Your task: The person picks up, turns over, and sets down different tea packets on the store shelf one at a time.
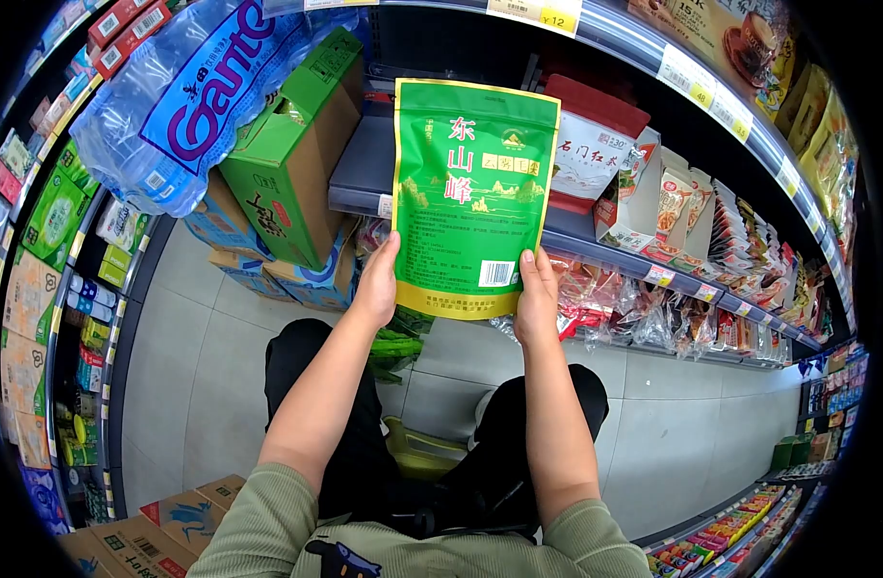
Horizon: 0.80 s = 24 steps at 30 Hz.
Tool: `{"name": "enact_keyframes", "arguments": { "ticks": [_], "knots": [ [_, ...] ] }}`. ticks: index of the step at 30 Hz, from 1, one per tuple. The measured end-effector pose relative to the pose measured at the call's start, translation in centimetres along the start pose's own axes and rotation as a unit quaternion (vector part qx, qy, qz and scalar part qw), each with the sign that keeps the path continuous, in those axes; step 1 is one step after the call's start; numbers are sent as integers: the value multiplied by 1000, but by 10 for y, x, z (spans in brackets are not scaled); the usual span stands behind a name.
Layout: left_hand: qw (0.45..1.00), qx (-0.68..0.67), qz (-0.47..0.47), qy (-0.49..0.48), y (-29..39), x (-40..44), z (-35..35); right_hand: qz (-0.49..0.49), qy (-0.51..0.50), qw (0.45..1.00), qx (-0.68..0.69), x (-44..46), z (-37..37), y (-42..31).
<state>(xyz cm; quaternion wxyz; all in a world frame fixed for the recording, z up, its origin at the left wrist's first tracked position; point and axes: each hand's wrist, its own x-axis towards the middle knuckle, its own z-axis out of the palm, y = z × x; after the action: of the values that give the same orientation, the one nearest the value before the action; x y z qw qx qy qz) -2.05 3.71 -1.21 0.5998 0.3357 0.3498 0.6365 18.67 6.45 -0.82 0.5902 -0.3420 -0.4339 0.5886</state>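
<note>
Between my two hands a green and gold tea pouch (470,217) is held upright, its printed face with a barcode turned toward me. My left hand (376,284) grips the pouch's lower left edge. On the opposite edge, my right hand (536,294) pinches it near the barcode, thumb on the front. The fingers behind the pouch are hidden. Behind it are the shelf and a white and red tea box (596,144).
A green carton (292,154) and a plastic-wrapped water pack (206,96) stand at the left. Shelves with bagged goods (653,308) and small packets (730,241) run along the right. Brown cartons (172,525) sit at lower left, on the tiled floor (239,376).
</note>
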Motion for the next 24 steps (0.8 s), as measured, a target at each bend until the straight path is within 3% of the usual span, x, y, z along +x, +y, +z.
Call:
{"name": "enact_keyframes", "arguments": {
  "ticks": [24],
  "knots": [
    [1000,-10,-1,25,5,-3,8,0,2,1000,2,-1,2,-2]
  ]
}}
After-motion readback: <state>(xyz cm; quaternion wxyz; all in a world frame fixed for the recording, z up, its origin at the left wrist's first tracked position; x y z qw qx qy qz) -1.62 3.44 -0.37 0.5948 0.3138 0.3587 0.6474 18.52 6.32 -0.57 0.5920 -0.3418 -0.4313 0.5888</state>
